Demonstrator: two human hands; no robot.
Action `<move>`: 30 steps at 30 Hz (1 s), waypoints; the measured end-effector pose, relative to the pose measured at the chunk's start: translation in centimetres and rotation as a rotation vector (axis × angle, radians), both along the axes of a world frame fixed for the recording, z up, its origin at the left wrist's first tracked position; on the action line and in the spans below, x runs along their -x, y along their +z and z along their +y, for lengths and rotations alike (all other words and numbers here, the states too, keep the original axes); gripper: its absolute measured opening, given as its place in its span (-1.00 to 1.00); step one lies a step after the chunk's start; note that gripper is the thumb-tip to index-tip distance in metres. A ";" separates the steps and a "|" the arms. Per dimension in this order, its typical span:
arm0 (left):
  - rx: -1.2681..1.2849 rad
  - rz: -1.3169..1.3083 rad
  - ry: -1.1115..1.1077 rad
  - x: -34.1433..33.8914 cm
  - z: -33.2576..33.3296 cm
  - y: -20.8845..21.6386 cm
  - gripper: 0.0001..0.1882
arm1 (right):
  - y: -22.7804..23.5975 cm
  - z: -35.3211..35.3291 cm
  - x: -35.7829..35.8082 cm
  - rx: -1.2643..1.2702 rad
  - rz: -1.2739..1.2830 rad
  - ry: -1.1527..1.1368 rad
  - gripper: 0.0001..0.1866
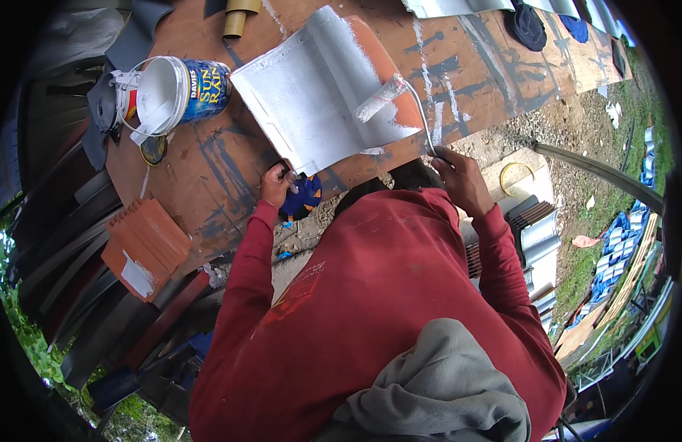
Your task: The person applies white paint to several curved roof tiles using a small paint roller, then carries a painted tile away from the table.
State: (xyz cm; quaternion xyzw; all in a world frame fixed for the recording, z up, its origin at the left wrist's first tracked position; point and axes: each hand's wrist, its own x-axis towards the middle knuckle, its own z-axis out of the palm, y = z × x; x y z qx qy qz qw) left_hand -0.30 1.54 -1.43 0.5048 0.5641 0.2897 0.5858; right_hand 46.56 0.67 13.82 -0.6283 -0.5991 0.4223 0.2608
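A roof tile [304, 96] lies on the wooden board, mostly coated white, with bare orange clay along its right side. My right hand [462, 180] is closed round the handle of a paint roller [381, 98]. The roller's white sleeve rests on the tile where white meets orange, and its bent wire frame curves back to my fingers. At the tile's near left corner, my left hand [275, 184] is closed, its fingers pinching the edge. A dark blue and orange cloth [304, 197] hangs beside that hand, by the board's edge.
A blue paint pail [206, 90] with a white inside stands left of the tile, a smaller can [127, 99] beside it. Stacked orange tiles [146, 247] sit at the near left corner. Coated tiles [459, 6] line the far edge near a dark cloth [529, 28]. Several tiles [540, 243] stand right of me.
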 end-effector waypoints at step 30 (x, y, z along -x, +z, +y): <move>-0.113 0.463 0.264 -4.5 -3.0 1.8 -0.60 | -0.2 10.1 -3.0 0.306 0.285 0.100 -0.69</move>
